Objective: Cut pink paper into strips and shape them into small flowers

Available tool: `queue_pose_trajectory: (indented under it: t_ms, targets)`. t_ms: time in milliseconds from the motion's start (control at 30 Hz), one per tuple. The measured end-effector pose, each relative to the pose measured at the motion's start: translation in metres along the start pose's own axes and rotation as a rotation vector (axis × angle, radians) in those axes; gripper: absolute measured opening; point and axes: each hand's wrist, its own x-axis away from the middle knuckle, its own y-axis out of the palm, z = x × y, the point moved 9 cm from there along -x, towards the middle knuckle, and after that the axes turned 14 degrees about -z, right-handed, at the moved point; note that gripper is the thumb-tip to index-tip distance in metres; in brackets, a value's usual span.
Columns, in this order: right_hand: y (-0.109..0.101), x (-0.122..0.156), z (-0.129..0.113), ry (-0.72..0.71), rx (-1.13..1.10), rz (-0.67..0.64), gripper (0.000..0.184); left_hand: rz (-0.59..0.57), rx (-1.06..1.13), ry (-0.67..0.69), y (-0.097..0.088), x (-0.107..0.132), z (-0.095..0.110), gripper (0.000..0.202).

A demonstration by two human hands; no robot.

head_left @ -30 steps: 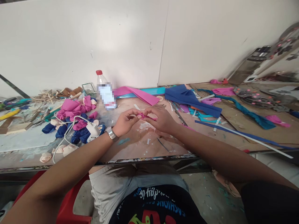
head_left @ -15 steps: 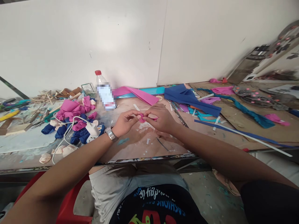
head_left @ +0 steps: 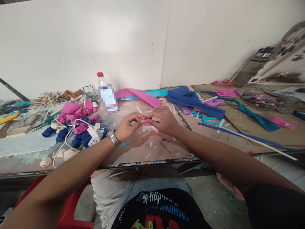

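Observation:
My left hand (head_left: 128, 125) and my right hand (head_left: 164, 121) meet over the middle of the worktable (head_left: 143, 149). Between their fingertips they pinch a small pink foam piece (head_left: 143, 118), rolled or folded; most of it is hidden by the fingers. A metal watch (head_left: 113, 136) sits on my left wrist. Under the hands lies a pale scrap (head_left: 149, 128) on the table.
To the left lies a heap of pink and blue foam rolls (head_left: 73, 122) with a white glue gun and cord (head_left: 94, 132). A plastic bottle (head_left: 106, 93) stands behind. Pink foam sheet (head_left: 143, 95), blue foam sheet (head_left: 193, 100) and teal strips (head_left: 254, 117) lie at the back and right.
Both hands stay together; the fingers have shifted slightly and closed further over the pink piece, so less of it shows.

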Motion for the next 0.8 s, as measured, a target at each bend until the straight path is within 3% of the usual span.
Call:
queue_pose_trajectory:
  t_ms: [500, 800]
  targets:
    - [0.002, 0.0, 0.003, -0.026, -0.007, -0.005, 0.023, -0.025, 0.107, -0.068, 0.004, 0.0, -0.006, 0.036]
    - [0.001, 0.001, 0.0, -0.016, -0.007, -0.006, 0.022, -0.081, 0.011, -0.035, 0.008, -0.002, 0.004, 0.042]
